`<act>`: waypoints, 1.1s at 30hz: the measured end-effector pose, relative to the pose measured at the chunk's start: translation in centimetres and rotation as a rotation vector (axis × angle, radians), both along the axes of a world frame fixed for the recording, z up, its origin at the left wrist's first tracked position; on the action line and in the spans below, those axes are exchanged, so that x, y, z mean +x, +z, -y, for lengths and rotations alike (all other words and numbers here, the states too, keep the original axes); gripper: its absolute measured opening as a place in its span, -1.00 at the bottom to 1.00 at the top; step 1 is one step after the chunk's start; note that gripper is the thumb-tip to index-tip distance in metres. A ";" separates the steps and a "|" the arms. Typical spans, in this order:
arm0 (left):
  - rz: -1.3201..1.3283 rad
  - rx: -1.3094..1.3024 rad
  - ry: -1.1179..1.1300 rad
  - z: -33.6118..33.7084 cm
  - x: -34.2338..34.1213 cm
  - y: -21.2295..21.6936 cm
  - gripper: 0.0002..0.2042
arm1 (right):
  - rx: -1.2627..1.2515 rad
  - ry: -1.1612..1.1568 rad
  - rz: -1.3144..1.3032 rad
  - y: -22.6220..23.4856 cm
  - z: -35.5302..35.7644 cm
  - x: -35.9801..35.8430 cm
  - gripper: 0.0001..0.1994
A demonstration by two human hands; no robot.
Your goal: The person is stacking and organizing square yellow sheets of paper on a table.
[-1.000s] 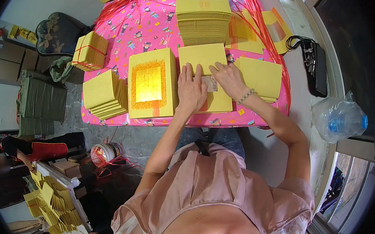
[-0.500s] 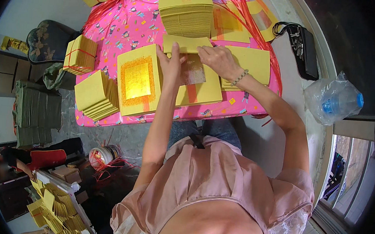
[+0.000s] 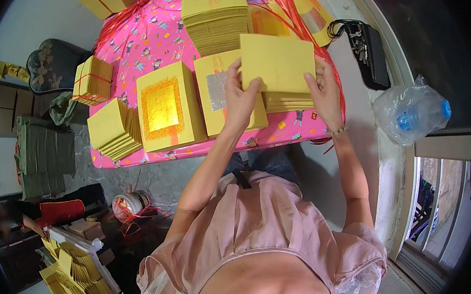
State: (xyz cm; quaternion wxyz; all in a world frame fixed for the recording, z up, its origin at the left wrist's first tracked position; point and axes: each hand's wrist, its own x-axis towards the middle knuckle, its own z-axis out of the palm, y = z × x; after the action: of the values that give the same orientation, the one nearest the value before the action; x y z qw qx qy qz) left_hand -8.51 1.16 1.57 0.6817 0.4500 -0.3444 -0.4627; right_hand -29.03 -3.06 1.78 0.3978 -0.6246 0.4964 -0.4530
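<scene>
Left hand (image 3: 242, 99) pinching left edge of folded yellow packet (image 3: 277, 62) | packet shifted right within half a second, from silver-patched stack (image 3: 216, 91) to above near-right pile (image 3: 289, 104), fold apparently made | right hand (image 3: 325, 93) pinching right edge

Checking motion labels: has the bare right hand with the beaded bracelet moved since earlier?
Yes: the right hand has moved rightward, nearer the flat black rectangular pouch.

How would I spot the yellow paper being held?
Find the pink table. Toward its right side, look between the left hand and right hand for the yellow paper. Unlike the gold-squared stack to its left, its face is plain, and both hands hold it.
</scene>
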 end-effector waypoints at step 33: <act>0.985 0.261 -0.238 3.0 -1.6 -5.3 -0.35 | -0.434 0.021 -0.853 -5.1 0.6 -0.6 -0.42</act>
State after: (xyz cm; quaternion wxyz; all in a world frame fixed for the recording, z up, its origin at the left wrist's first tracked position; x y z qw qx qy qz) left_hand -10.11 -1.82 -3.70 0.3200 0.6532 -0.6125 -0.3094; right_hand -29.58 -3.71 -3.28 0.0235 -0.8284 0.5030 -0.2455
